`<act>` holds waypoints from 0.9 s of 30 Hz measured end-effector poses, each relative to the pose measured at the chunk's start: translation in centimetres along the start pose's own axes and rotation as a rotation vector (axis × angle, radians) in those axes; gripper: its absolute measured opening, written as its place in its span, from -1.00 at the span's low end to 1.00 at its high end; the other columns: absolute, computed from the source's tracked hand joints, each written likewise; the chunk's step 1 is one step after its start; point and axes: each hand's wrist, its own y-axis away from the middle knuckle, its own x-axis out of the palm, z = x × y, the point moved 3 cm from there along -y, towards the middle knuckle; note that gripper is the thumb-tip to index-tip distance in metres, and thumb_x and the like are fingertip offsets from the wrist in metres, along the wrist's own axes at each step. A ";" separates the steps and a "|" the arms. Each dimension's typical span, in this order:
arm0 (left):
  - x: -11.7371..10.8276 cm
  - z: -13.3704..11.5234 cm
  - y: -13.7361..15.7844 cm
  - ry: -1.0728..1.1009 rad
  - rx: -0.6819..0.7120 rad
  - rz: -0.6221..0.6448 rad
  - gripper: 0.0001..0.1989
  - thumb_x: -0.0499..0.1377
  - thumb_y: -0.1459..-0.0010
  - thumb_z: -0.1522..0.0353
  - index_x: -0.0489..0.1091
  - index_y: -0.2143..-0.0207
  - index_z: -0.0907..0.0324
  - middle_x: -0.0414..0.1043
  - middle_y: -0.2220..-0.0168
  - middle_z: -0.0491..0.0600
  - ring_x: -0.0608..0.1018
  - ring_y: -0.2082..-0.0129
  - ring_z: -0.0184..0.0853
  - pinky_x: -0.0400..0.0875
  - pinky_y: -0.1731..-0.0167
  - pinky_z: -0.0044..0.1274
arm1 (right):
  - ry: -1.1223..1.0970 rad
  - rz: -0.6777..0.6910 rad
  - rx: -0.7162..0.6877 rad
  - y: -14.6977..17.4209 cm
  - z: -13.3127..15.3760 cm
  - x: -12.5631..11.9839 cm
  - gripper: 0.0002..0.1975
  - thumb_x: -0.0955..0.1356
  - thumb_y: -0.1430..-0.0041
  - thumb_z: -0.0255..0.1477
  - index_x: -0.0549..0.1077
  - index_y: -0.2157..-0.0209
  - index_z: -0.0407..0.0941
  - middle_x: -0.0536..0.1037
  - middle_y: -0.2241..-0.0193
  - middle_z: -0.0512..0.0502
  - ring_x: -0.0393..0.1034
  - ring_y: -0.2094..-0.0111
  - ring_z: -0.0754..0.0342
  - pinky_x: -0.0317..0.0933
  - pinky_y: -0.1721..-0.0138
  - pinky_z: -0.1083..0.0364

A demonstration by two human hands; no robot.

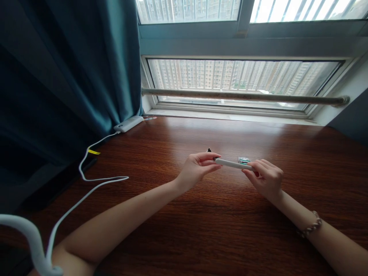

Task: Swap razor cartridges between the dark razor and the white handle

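Observation:
A slim white stick-like object (pixel 232 164) is held level above the table between my two hands. My left hand (pixel 198 166) pinches its left end, where a small dark part (pixel 209 150) pokes up behind the fingers. Fingers and thumb of my right hand (pixel 266 177) are closed on the other end. What kind of thing it is cannot be made out. Just beyond it, near my right fingertips, lies a small clear packet with green on it (pixel 243 159), partly hidden by the stick.
The brown wooden table (pixel 184 237) reaches to a window with a horizontal rail (pixel 230 95). At the back left, a white power bank-like box (pixel 128 124) has a white cable (pixel 83 165) running toward me. A blue curtain (pixel 120 57) hangs on the left.

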 end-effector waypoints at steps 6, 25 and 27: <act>0.0 -0.2 0.0 -0.045 0.078 0.001 -0.70 0.26 0.15 0.41 0.41 0.28 0.31 0.43 0.18 0.08 0.48 0.19 -0.26 0.38 0.13 -0.43 | -0.042 0.018 0.022 -0.1 0.1 0.1 -0.76 0.30 -0.06 -0.29 0.39 0.56 -0.14 0.26 0.72 0.03 0.14 0.62 0.16 -0.02 0.52 0.16; -0.1 0.5 0.0 -0.232 0.126 0.013 -0.33 0.20 0.12 0.50 0.03 -0.06 0.15 0.29 0.04 0.10 0.43 0.16 -0.32 0.33 0.19 -0.48 | 0.082 0.028 0.105 -0.1 -0.2 0.4 -0.70 0.30 -0.07 -0.23 0.40 0.59 -0.14 0.29 0.72 0.04 0.18 0.61 0.17 -0.04 0.51 0.17; -0.1 0.4 -0.1 -0.228 0.118 0.020 -0.34 0.20 0.12 0.51 0.04 -0.05 0.16 0.29 0.04 0.11 0.43 0.15 -0.31 0.33 0.20 -0.49 | 0.068 0.043 0.104 -0.1 -0.1 0.5 -0.69 0.29 -0.07 -0.23 0.40 0.59 -0.14 0.28 0.72 0.04 0.17 0.61 0.18 -0.04 0.51 0.17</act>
